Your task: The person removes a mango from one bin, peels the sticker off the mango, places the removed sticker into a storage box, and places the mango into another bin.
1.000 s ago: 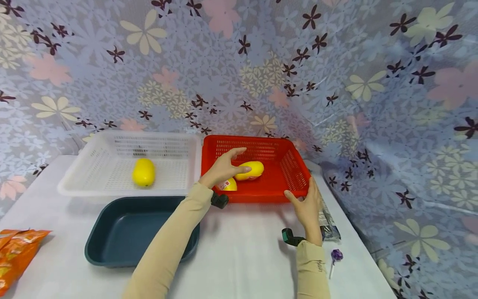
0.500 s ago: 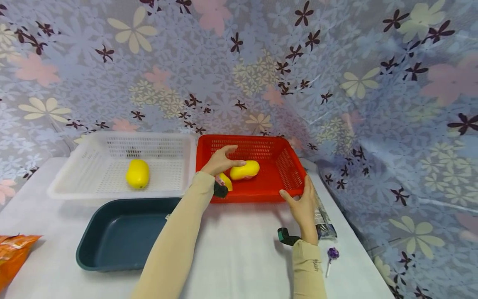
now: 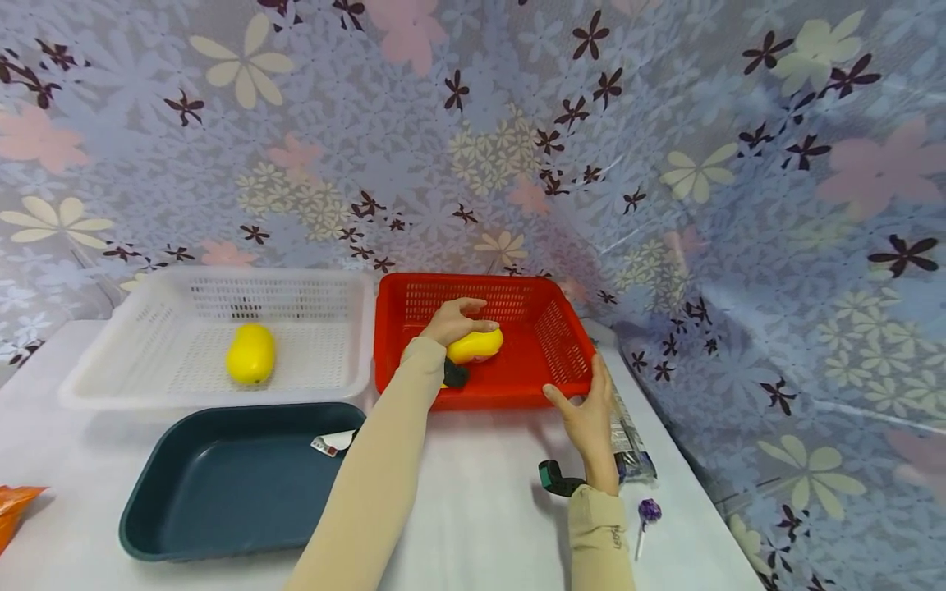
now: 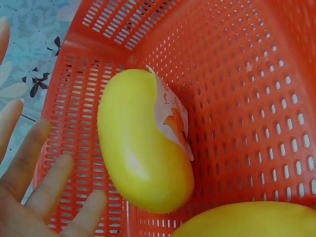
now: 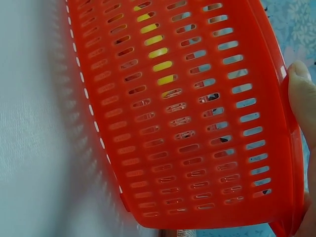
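My left hand point(image 3: 460, 324) reaches into the red basket point(image 3: 532, 400), beside and over a yellow mango point(image 3: 473, 346). The left wrist view shows its fingers point(image 4: 54, 182) spread and straight, apart from a mango point(image 4: 136, 143) with a peeling pink label. Another mango point(image 4: 256, 222) is cut off at that view's lower edge; in the head view my wrist mostly hides one of the two. My right hand point(image 3: 587, 414) holds the basket's near right corner, thumb in front and fingers along the side. In the right wrist view the thumb point(image 5: 301, 81) lies against the rim.
A white basket point(image 3: 214, 400) with one mango point(image 3: 251, 353) stands left. A dark tray point(image 3: 214, 492) is before it, with a white tag point(image 3: 334, 442) showing beside my forearm. A silver packet point(image 3: 628, 447) and purple lollipop point(image 3: 649, 513) lie right; an orange bag point(image 3: 15, 505) lies far left.
My left hand has moved rightward and deeper into the red basket, nearer the mango. The right hand keeps its place on the corner. The head view has turned slightly right.
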`<state>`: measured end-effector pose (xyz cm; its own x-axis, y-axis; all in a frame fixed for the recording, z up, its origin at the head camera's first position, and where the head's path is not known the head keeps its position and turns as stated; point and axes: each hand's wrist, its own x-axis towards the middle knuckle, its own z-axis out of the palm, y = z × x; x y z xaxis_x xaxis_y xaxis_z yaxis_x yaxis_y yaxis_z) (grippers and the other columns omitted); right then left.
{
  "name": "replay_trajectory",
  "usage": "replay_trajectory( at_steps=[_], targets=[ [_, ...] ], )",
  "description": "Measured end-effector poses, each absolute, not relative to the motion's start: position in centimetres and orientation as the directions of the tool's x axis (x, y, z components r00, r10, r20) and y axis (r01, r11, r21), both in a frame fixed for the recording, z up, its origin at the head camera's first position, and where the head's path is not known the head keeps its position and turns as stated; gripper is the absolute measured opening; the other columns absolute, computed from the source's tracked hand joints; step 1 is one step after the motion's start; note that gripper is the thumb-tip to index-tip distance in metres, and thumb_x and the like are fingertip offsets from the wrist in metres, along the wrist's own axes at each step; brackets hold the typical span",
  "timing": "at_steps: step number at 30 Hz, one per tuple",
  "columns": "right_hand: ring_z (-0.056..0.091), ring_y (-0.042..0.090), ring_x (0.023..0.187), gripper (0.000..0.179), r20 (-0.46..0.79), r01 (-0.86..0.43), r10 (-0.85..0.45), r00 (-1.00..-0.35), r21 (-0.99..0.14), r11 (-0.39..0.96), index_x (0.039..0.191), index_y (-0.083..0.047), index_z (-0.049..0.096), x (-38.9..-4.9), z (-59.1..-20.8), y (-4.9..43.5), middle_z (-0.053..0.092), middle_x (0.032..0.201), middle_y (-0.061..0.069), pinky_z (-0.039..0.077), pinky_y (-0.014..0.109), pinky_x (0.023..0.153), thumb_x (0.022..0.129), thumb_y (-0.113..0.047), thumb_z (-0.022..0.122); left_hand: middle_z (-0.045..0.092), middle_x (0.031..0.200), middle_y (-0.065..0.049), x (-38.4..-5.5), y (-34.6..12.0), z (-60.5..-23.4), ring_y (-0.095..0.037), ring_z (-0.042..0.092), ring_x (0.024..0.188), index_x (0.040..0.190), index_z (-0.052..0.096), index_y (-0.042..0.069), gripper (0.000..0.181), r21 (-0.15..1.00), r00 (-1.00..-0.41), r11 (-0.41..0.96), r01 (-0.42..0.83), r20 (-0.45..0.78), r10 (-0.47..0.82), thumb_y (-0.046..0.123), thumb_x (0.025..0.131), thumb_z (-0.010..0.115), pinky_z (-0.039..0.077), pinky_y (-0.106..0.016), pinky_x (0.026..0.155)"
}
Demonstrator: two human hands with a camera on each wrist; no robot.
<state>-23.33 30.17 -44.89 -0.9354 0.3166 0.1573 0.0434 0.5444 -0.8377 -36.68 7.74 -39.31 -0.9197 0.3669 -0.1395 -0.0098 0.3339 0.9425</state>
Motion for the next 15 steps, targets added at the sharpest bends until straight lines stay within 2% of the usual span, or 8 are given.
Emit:
replay_trajectory(
  at_steps=[5,7,11,15],
  targets=[
    [0.011,0.036,0.149,0.102,0.186,0.029,0.329,-0.926,-0.833,0.553,0.156,-0.010,0.010,-23.3,-45.0,30.1,0.008,0.163,0.014,0.018,0.056,0.118,0.082,-0.028,0.077,0.046,0.149,-0.008,-37.5,8.0,-40.7,-0.030,0.041,0.137,0.142,0.050,0.015,0.061,0.954,-0.926,0.298,-0.032,-0.140,0.351,0.029,0.087,0.071,0.036,-0.046,0.112],
    [0.011,0.036,0.149,0.101,0.184,0.035,0.333,-0.925,-0.831,0.555,0.156,-0.009,0.011,-23.3,-45.1,30.0,0.009,0.162,0.014,0.018,0.056,0.118,0.082,-0.027,0.077,0.047,0.148,-0.007,-37.8,8.1,-41.3,-0.029,0.042,0.136,0.141,0.051,0.015,0.059,0.945,-0.928,0.324,-0.036,-0.153,0.341,0.029,0.087,0.072,0.037,-0.045,0.111],
    [0.011,0.035,0.149,0.101,0.164,0.054,0.341,-0.926,-0.835,0.547,0.157,-0.011,0.011,-23.2,-45.0,29.9,0.008,0.163,0.013,0.018,0.055,0.118,0.082,-0.028,0.077,0.049,0.146,-0.008,-38.0,8.4,-42.1,-0.029,0.052,0.124,0.139,0.053,0.015,0.056,0.929,-0.920,0.365,-0.067,-0.200,0.338,0.025,0.087,0.072,0.048,-0.042,0.101],
    [0.010,0.034,0.149,0.101,0.166,0.049,0.344,-0.924,-0.841,0.539,0.157,-0.011,0.011,-23.3,-44.8,29.7,0.007,0.163,0.013,0.019,0.054,0.118,0.082,-0.026,0.077,0.050,0.146,-0.007,-38.2,8.8,-42.2,-0.029,0.052,0.125,0.138,0.056,0.015,0.054,0.911,-0.920,0.411,-0.018,-0.177,0.351,0.025,0.087,0.072,0.047,-0.042,0.102]
  ],
)
